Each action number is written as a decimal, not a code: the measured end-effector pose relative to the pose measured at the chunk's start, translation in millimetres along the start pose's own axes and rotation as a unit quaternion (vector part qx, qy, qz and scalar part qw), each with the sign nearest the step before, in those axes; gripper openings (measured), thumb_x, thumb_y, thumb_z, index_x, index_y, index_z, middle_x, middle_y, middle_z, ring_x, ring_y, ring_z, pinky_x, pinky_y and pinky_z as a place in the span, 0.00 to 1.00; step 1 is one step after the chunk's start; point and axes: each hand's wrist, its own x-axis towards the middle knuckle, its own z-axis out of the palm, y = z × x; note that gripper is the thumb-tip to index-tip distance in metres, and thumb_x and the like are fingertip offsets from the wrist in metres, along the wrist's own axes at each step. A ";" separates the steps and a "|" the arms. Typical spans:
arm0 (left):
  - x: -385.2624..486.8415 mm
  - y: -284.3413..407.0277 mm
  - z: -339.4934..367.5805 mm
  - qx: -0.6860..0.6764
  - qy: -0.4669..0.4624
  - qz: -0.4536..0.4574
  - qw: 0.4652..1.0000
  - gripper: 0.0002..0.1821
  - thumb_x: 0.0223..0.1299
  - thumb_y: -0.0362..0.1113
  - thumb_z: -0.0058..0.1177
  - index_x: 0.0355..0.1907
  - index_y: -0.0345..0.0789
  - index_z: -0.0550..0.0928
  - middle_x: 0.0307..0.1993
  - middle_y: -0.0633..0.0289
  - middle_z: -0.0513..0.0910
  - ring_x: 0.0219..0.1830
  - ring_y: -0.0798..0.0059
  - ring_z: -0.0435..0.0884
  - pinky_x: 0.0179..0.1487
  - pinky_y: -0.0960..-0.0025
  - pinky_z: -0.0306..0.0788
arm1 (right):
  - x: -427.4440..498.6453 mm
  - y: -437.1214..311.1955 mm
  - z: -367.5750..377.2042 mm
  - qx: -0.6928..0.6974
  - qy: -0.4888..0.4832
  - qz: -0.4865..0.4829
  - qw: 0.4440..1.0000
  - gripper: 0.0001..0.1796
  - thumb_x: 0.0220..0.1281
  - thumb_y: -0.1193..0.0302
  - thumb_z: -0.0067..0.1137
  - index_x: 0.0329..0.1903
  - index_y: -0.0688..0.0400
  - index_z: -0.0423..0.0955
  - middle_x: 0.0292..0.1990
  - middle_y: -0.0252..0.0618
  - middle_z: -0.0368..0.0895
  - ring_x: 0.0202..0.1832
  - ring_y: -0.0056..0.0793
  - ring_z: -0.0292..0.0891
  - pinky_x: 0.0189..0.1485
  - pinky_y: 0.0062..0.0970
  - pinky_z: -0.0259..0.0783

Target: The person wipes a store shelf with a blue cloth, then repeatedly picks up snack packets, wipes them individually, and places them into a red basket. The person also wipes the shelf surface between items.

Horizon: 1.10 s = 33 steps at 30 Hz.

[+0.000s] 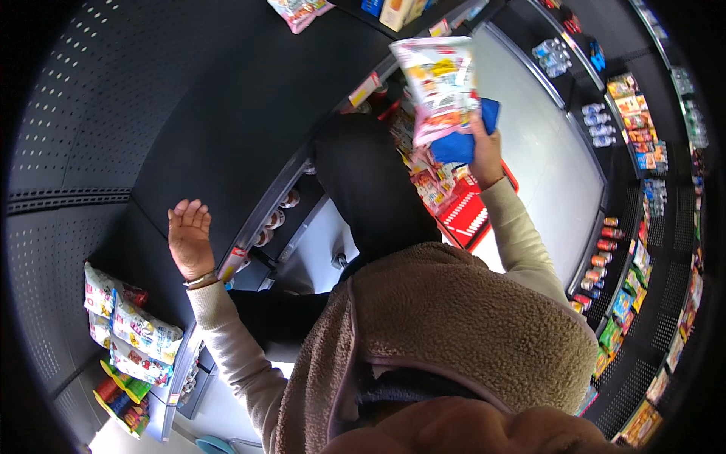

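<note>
My right hand [485, 150] grips the lower right edge of a pink-and-white snack bag [442, 85]. Against the same hand, behind the bag, is a folded blue cloth [454, 148]; the bag hides part of it. Below them stands a red plastic shopping basket [468, 213] with several pink packets [434, 184] inside. My left hand [190, 238] holds nothing; it is raised over the black shelf [227, 108], palm up with the fingers slightly curled. Another pink packet [300, 11] lies at the far end of that shelf.
White snack bags [144, 329] and colourful canisters [122, 397] stand at lower left. The shelf's front edge [266, 201] runs close to my knee, with round tubs [275, 219] on a lower shelf. Across the aisle are bottles [598, 125], cans [606, 245] and packets.
</note>
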 end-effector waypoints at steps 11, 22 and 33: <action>1.2 -3.9 -5.2 -0.002 0.001 -0.024 1.000 0.15 0.75 0.44 0.52 0.50 0.35 0.83 0.47 0.55 0.88 0.50 0.64 0.86 0.59 0.62 0.78 | -59.5 162.9 -187.7 -0.108 0.232 0.111 0.960 0.24 0.63 0.55 0.71 0.46 0.64 0.79 0.35 0.37 0.85 0.29 0.24 0.82 0.31 0.26 0.78; 3.1 -5.6 -10.5 0.018 0.027 -0.015 0.999 0.14 0.72 0.42 0.56 0.50 0.35 0.84 0.46 0.54 0.88 0.50 0.63 0.87 0.58 0.62 0.79 | -58.3 191.4 -226.9 -0.607 -0.056 0.241 0.756 0.31 0.55 0.47 0.70 0.43 0.64 0.84 0.36 0.52 0.88 0.37 0.45 0.87 0.42 0.40 0.79; 1.1 -5.3 -5.5 0.050 0.105 -0.028 0.993 0.12 0.71 0.40 0.55 0.49 0.35 0.82 0.43 0.54 0.88 0.46 0.63 0.87 0.53 0.62 0.79 | 3.9 123.8 -216.9 -0.713 -0.118 0.104 0.683 0.31 0.59 0.52 0.70 0.51 0.68 0.80 0.40 0.55 0.88 0.40 0.48 0.87 0.46 0.41 0.81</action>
